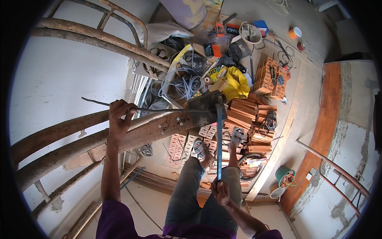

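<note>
My left hand (120,115) is closed around a thin dark metal rod (167,110), whose far end rests on a dark block-like plate (205,106) at the end of a wooden plank (151,129). My right hand (221,192) grips the near end of a long, narrow blue bar-like tool (219,143); its exact kind is not plain. The tool's upper end lies at the dark plate, close to the rod's end. A few bolts or pegs (178,119) stick up from the plank between my hands.
Rusty scaffold pipes (91,38) run along the left. Below are stacked hollow bricks (242,113), a yellow bag (234,82), coiled clear hose (183,81) and a white bucket (250,34). A green bucket (284,175) stands at right near a reddish pipe frame (332,165).
</note>
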A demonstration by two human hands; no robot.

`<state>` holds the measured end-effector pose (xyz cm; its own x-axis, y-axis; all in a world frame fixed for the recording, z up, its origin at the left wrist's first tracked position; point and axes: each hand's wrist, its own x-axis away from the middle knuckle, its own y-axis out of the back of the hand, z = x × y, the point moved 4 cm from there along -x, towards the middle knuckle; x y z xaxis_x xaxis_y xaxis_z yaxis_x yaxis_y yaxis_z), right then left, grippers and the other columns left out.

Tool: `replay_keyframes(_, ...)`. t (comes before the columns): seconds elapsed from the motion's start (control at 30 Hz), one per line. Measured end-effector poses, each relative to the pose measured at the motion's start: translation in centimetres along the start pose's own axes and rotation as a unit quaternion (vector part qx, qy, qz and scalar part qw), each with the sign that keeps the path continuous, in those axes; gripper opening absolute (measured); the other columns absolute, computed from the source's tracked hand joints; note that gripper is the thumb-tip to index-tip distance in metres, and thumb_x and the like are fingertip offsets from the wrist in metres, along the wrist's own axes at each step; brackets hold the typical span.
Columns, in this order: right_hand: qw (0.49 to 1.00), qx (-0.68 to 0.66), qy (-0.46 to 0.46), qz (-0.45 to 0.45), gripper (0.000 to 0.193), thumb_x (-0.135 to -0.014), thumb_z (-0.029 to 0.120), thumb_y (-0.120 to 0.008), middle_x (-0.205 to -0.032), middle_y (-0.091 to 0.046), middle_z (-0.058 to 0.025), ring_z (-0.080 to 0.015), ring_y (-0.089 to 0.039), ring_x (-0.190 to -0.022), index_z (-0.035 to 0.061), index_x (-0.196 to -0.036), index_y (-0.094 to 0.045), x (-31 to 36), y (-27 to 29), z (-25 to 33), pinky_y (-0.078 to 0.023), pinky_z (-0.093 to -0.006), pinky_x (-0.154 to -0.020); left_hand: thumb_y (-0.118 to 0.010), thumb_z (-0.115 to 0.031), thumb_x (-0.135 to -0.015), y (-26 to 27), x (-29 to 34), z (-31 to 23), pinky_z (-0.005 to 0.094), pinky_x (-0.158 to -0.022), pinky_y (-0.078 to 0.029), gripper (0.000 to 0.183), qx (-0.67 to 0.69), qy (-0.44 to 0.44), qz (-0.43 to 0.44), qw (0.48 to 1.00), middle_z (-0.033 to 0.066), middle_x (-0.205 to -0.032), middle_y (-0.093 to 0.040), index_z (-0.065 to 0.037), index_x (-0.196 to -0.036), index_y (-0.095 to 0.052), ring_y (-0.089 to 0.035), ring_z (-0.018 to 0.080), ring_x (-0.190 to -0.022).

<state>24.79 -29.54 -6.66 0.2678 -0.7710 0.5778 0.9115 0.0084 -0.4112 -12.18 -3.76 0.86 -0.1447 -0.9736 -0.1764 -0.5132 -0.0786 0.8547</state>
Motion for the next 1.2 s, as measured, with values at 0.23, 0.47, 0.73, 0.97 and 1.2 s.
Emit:
replay_keyframes(0.23,0.992,0.11,-0.06,-0.005,0.053,-0.102,0.05,-0.036,-0.054,-0.038,0.0042,-0.0046,-0.033,-0.044,0.0068,-0.075,-0.049,-0.5,4.5,3.7,-0.024,-0.0231,-0.042,-0.072,-0.009,-0.078,0.2,1.0,-0.4,0.0335,-0.08,-0.034,0.016,-0.003,0.017,0.012,1.0,-0.0001,-0.075,-0.062,-0.01,-0.094,-0.072,-0.054,0.0172,-0.072)
replay_keyframes(0.47,0.99,0.138,-0.039,0.021,0.056,-0.102,0.052,-0.032,-0.052,-0.039,0.0032,-0.0063,-0.034,-0.044,0.0068,-0.072,-0.047,-0.8,4.8,2.7,-0.025,-0.0251,-0.042,-0.072,-0.007,-0.077,0.3,1.2,-0.9,0.0335,-0.081,-0.035,0.017,0.011,0.014,0.0,1.0,0.0002,-0.075,-0.061,-0.009,-0.095,-0.071,-0.055,0.0175,-0.073)
replay_keyframes(0.73,0.998,0.063,0.012,-0.028,0.048,-0.102,0.049,-0.035,-0.053,-0.035,0.0027,-0.0045,-0.027,-0.042,0.0066,-0.081,-0.042,0.0,1.1,-0.3,-0.022,-0.0217,-0.039,-0.073,-0.007,-0.076,0.1,0.9,-0.6,0.0347,-0.079,-0.036,0.017,-0.011,0.026,0.007,1.0,0.002,-0.075,-0.061,-0.008,-0.092,-0.071,-0.055,0.0192,-0.074)
replay_keyframes(0.97,0.997,0.003,0.051,-0.055,0.048,-0.102,0.05,-0.036,-0.055,-0.034,0.0026,-0.0055,-0.03,-0.045,0.0081,-0.081,-0.041,-0.7,-3.8,-1.4,-0.022,-0.0242,-0.041,-0.073,-0.007,-0.076,-0.6,1.2,-0.7,0.0358,-0.079,-0.037,0.015,0.005,0.032,0.012,0.999,0.003,-0.081,-0.065,-0.007,-0.091,-0.07,-0.057,0.0212,-0.078)
replay_keyframes(1.2,0.994,0.101,0.004,-0.04,0.05,-0.103,0.048,-0.033,-0.057,-0.037,0.0014,-0.0072,-0.031,-0.047,0.0058,-0.079,-0.045,-0.7,-0.1,1.1,-0.025,-0.0262,-0.044,-0.073,-0.012,-0.079,-0.6,1.7,0.0,0.0357,-0.082,-0.036,0.013,0.046,0.051,0.012,0.998,0.0037,-0.083,-0.066,-0.008,-0.091,-0.071,-0.058,0.0216,-0.08)
